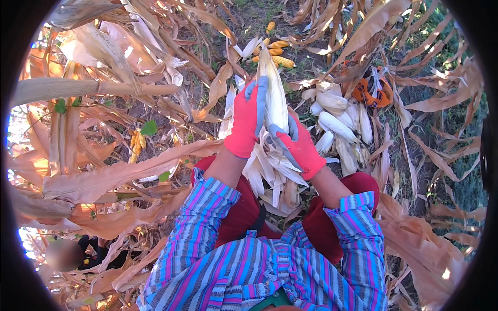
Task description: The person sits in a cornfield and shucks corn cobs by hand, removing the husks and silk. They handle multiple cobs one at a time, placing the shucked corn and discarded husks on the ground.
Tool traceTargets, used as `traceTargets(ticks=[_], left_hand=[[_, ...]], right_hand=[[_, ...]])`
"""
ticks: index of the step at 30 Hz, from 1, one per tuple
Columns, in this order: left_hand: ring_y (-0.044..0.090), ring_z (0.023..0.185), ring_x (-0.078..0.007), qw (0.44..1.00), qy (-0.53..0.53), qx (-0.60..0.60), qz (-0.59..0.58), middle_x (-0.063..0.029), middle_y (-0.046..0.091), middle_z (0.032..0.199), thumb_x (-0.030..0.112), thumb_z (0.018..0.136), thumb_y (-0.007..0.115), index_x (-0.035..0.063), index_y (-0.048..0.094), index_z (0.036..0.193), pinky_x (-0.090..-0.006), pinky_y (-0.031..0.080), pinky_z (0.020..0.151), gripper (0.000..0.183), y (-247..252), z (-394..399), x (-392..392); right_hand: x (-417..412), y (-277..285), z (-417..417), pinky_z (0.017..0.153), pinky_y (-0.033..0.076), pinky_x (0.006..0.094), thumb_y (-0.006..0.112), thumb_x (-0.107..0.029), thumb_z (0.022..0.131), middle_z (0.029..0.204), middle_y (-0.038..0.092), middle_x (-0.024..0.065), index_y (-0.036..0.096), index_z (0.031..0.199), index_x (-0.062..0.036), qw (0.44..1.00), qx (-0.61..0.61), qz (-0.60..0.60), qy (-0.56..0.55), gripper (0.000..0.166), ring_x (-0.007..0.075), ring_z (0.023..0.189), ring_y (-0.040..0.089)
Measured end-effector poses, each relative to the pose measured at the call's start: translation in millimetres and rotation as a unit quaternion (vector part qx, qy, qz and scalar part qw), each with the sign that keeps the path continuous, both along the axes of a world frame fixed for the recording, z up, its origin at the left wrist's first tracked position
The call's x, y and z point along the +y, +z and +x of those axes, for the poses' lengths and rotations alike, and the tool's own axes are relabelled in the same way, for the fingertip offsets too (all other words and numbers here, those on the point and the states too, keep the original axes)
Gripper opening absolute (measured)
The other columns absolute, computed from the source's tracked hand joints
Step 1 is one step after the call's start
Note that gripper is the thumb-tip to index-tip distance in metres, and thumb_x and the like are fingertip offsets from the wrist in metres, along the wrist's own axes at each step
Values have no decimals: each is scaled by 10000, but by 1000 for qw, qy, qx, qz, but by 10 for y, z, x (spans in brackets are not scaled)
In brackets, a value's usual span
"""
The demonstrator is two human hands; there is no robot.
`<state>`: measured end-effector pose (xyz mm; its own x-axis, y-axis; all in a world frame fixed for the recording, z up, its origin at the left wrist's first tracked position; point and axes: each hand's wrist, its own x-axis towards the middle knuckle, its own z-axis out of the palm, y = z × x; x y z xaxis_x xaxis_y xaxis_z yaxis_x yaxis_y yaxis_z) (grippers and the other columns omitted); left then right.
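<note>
Between my gloved hands is an ear of corn [275, 93] in its pale dry husk, its tip pointing away from me. My left hand [249, 112], in a red and grey work glove, grips its left side near the middle. Around its lower end closes my right hand [297, 145], gloved alike. Loose stripped husks [272, 171] lie below, between my knees. Beyond the tip, several bare yellow corn cobs [278, 52] rest together on the ground. To the right sits a heap of ears still in the husk [338, 120].
Dry corn stalks and leaves [132, 171] crowd in from the left, one thick stalk [116, 88] reaching toward my left hand. More yellow cobs [137, 144] lie among them. An orange printed bag or cloth [371, 93] is behind the heap. Another person [99, 248] is low at the left.
</note>
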<state>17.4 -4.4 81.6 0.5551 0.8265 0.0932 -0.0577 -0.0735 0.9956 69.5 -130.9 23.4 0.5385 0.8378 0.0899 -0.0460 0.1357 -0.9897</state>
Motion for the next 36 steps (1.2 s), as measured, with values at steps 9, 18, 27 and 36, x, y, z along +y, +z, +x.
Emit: traceTargets(ticks=[9,18,27,36], left_hand=[[594,917,-119,978,-91,-114,-151,-73,628,1025,297,972,475,3,593,1097,-267,481,798,340,-131,-87,139],[556,715,-59,997,-76,7,22,-22,651,824,178,899,601,-15,639,1007,-228,459,643,225,-6,-141,84],[476,690,-20,986,-139,15,-91,56,594,782,207,874,645,24,674,931,-203,391,615,194,26,-118,-71],[583,826,-74,998,-43,-29,-36,-26,639,884,254,911,590,8,628,949,-237,461,724,252,69,-249,186]], right_hand=[[-191,329,81,782,507,302,548,-359,939,1083,584,79,431,1288,-27,941,279,12,189,496,151,882,621],[-89,306,15,902,441,298,614,-318,895,1176,553,75,397,1339,-21,985,139,3,102,576,151,1056,540],[41,52,164,887,439,278,692,-289,832,1147,593,106,470,1273,11,984,119,30,-128,578,142,1029,560],[-64,212,527,673,530,303,603,-240,910,951,643,109,540,1074,-24,915,318,90,-232,279,185,806,643]])
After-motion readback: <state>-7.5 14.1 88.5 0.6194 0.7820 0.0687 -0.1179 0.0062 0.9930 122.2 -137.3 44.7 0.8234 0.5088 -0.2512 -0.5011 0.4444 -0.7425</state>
